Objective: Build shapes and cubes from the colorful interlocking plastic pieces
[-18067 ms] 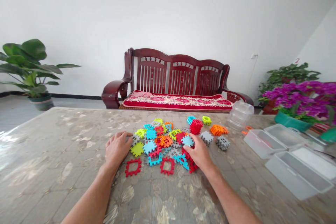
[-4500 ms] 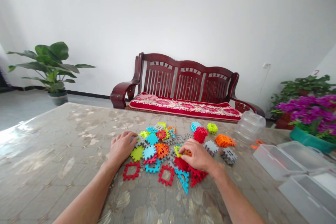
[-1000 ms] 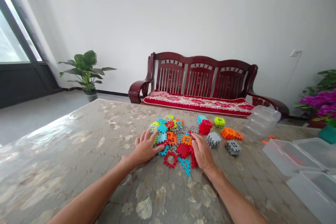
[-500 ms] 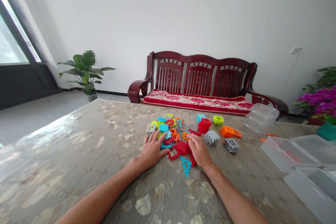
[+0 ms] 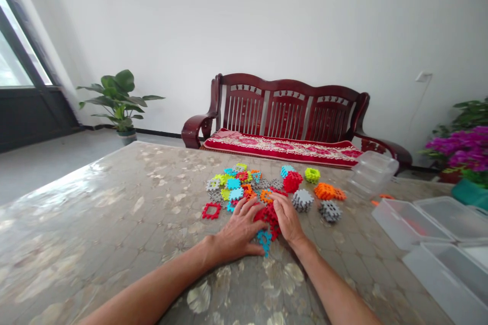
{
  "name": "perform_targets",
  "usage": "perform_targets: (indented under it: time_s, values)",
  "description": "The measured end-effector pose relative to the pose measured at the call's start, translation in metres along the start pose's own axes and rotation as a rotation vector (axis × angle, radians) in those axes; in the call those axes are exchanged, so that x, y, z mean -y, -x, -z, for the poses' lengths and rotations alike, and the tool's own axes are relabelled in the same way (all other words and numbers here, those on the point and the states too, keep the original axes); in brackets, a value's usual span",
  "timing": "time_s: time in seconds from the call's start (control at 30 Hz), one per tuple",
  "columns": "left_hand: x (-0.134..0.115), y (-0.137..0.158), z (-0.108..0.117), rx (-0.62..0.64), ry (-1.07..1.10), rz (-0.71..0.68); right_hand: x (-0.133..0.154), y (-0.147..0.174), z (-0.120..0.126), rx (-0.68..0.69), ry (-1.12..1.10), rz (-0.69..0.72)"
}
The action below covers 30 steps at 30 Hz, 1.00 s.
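A loose pile of toothed plastic building tiles lies on the table before me, in red, blue, grey, lime and orange. My left hand lies over the near part, fingers spread, by a blue triangular tile. Beneath and between both hands are red tiles, partly hidden. My right hand rests along their right side with fingers stretched out, near an orange tile. A red square frame tile lies apart on the left. Light blue tiles sit farther back in the pile.
Sorted stacks stand right of the pile: red, light grey, dark grey, orange and lime. Clear plastic boxes occupy the table's right side. Beyond the table is a wooden bench.
My left hand has moved right and nearer me, over the red tiles. A red frame tile now lies by itself on the left. My right hand stays about where it was.
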<state>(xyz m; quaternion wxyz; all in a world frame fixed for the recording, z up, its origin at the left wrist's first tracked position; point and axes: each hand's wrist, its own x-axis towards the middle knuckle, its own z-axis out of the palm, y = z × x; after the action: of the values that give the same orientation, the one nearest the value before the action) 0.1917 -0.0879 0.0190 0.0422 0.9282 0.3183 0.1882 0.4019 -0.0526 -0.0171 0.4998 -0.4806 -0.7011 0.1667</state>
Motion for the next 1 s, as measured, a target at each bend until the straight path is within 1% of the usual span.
perform_targets:
  time_s: [0.1,0.2,0.3,0.4,0.47,0.57,0.63,0.73,0.77,0.83,0.9,1.0]
  values:
    - [-0.002,-0.005,0.000,0.031,0.026,0.024,-0.001,0.001,0.000,0.001,0.006,-0.009]
    - [-0.003,-0.005,-0.002,0.032,0.060,0.064,-0.002,0.001,-0.001,0.010,0.002,-0.016]
    - [-0.004,-0.003,-0.007,-0.019,0.088,0.094,-0.003,0.000,-0.001,-0.007,-0.010,-0.036]
    - [-0.002,-0.004,-0.009,-0.122,0.051,0.152,-0.003,0.000,0.000,-0.032,-0.019,-0.055]
    - [0.002,-0.006,-0.006,-0.219,-0.010,0.236,-0.002,0.000,0.001,-0.043,-0.020,-0.063]
    - [0.014,-0.010,0.004,-0.358,-0.115,0.405,0.000,0.003,0.003,-0.055,0.024,-0.046]
    - [0.025,-0.010,0.009,-0.403,-0.160,0.517,0.002,0.005,0.003,-0.060,0.105,-0.002]
    - [0.041,-0.005,0.012,-0.367,-0.183,0.596,0.006,0.010,0.003,-0.047,0.269,0.071]
    - [0.046,-0.003,0.013,-0.351,-0.192,0.616,0.007,0.011,0.003,-0.037,0.324,0.082]
    - [0.055,0.001,0.015,-0.351,-0.211,0.700,0.010,0.014,0.003,-0.021,0.416,0.082]
    - [0.063,0.004,0.018,-0.363,-0.234,0.788,0.011,0.016,0.005,-0.006,0.473,0.075]
    - [0.074,0.010,0.024,-0.358,-0.257,0.892,0.011,0.017,0.006,0.014,0.490,0.070]
